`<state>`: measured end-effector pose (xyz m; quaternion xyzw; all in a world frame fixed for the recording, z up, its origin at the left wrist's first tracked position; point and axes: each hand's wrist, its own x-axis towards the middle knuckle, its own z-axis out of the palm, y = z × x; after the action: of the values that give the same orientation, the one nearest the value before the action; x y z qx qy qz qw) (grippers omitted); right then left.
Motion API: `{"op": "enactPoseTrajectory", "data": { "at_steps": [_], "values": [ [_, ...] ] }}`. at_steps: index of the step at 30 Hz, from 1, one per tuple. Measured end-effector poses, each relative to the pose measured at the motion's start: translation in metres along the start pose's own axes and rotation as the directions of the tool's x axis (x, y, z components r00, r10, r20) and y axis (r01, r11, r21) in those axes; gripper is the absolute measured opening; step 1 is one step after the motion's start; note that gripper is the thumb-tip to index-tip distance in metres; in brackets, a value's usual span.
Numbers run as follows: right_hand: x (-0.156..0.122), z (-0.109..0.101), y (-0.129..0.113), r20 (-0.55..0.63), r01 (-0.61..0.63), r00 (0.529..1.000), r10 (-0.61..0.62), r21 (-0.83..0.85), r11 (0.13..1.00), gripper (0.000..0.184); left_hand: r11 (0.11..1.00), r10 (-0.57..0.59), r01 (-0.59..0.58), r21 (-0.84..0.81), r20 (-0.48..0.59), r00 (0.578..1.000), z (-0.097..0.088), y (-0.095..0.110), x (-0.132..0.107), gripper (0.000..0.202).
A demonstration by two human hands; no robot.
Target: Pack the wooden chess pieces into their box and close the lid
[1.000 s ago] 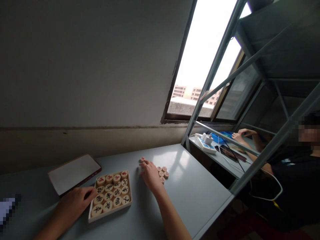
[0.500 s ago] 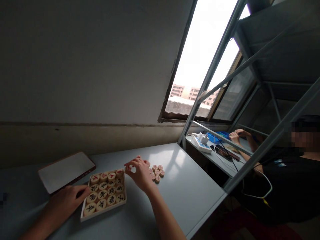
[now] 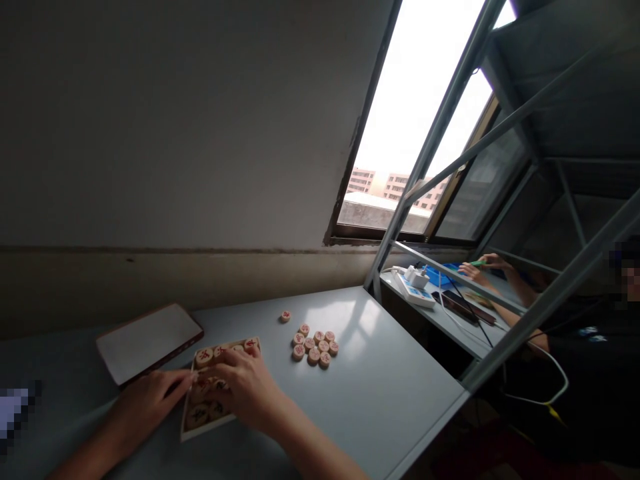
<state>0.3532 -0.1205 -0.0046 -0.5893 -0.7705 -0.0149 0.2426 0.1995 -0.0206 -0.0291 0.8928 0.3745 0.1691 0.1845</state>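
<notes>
My right hand [image 3: 245, 387] lies spread over the wooden tray [image 3: 207, 427], its fingertips on round wooden Chinese chess pieces [image 3: 204, 357]. It hides much of the tray, and I cannot tell whether it holds a piece. My left hand [image 3: 150, 403] rests at the tray's left rim, fingers together and pointing at it. To the right of the tray sits a loose cluster of several chess pieces [image 3: 314, 347]. One lone piece [image 3: 285, 316] lies beyond them.
A dark-edged tablet [image 3: 149, 343] lies left of the tray on the grey table [image 3: 350, 393]. Past a metal shelf frame [image 3: 430, 153], a person's hands [image 3: 475, 269] work at another desk with a power strip [image 3: 414, 292] and a blue box [image 3: 440, 270].
My right hand has moved left, from beside the loose pieces onto the tray. The loose cluster has grown by several pieces. My left hand stays at the tray.
</notes>
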Motion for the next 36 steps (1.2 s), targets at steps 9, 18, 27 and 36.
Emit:
{"op": "enactPoseTrajectory", "data": {
  "at_steps": [9, 18, 27, 36],
  "values": [
    [-0.007, -0.027, 0.044, -0.253, -0.444, 0.883, 0.395, -0.180, 0.878, 0.024, 0.999, -0.037, 0.037, 0.002, 0.119, 0.992, -0.010, 0.012, -0.001, 0.039],
    [-0.025, -0.018, 0.094, -0.094, -0.570, 0.816, 0.570, -0.289, 0.769, 0.024, 0.993, -0.071, 0.064, 0.102, 0.073, 0.995, -0.012, 0.021, -0.006, 0.048],
    [-0.017, -0.019, 0.099, -0.193, -0.568, 0.822, 0.536, -0.218, 0.793, 0.037, 0.992, -0.053, 0.048, 0.120, 0.035, 0.998, -0.012, 0.022, -0.007, 0.056],
    [0.005, -0.017, 0.092, -0.103, -0.521, 0.854, 0.510, -0.185, 0.833, 0.025, 0.994, -0.016, 0.014, 0.109, 0.018, 1.000, -0.008, 0.016, -0.007, 0.059]
  ]
}}
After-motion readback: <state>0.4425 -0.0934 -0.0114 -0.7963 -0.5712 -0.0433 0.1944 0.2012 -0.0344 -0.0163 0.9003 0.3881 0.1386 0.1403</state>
